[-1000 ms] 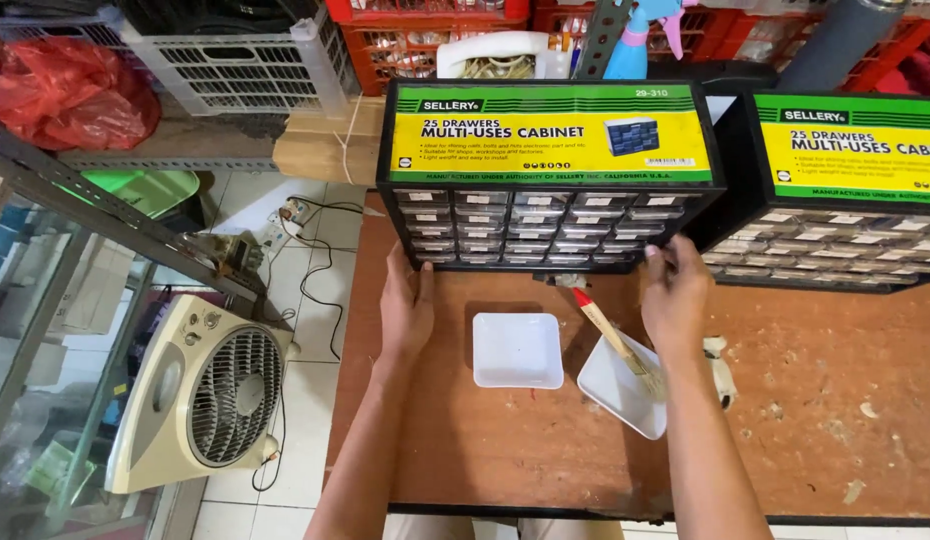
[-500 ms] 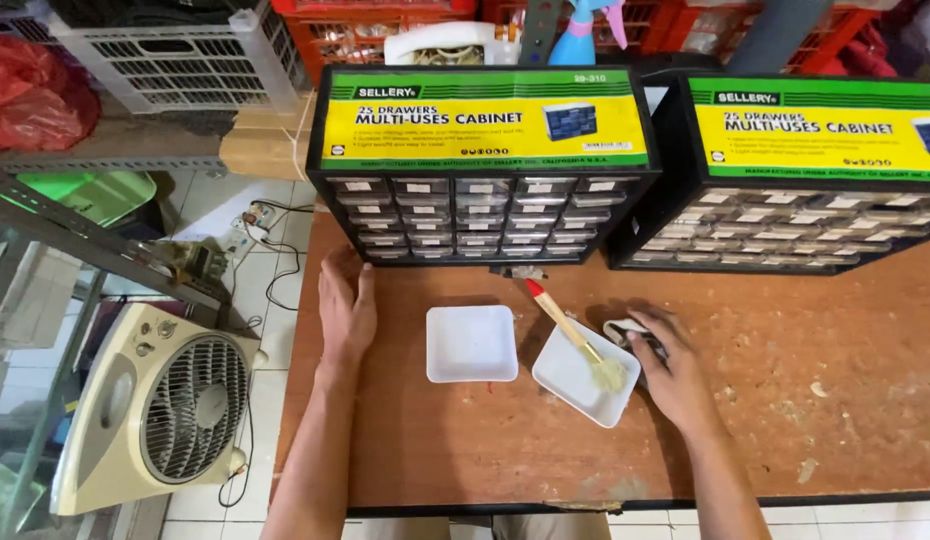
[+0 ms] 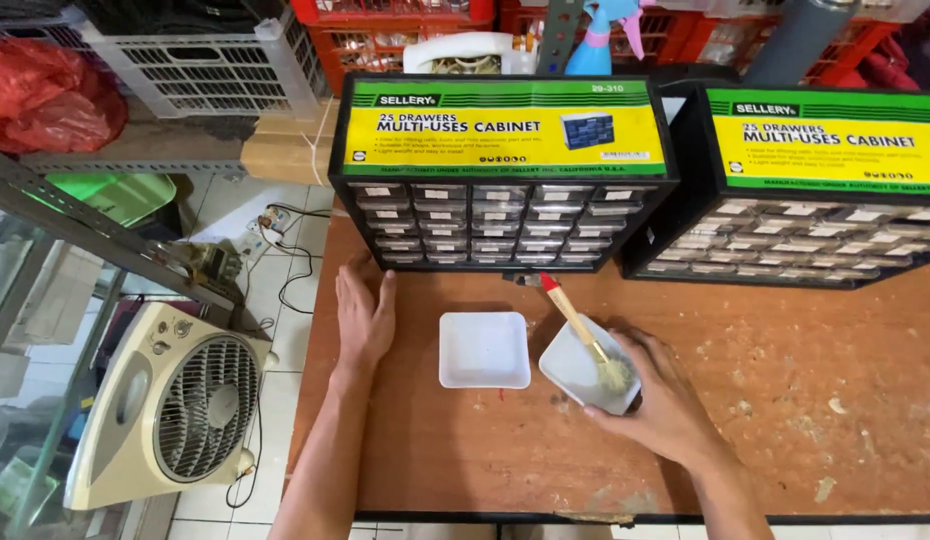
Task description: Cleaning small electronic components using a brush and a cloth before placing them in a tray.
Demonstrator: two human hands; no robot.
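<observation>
Gripping tilted white tray (image 3: 585,368) with brush (image 3: 583,332): right hand (image 3: 653,400) fingers | left hand (image 3: 365,318) flat | flat tray (image 3: 484,349) empty

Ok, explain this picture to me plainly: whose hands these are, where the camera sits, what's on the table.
There is no machine here. A camera worn on a person's head looks down at their own two bare hands. The left hand lies flat on the brown wooden table. The right hand grips the edge of a tilted white square tray, in which a wooden-handled brush rests. A second white tray lies flat between the hands. Two black multi-drawer cabinets stand at the back. A fan sits on the floor at the left.
</observation>
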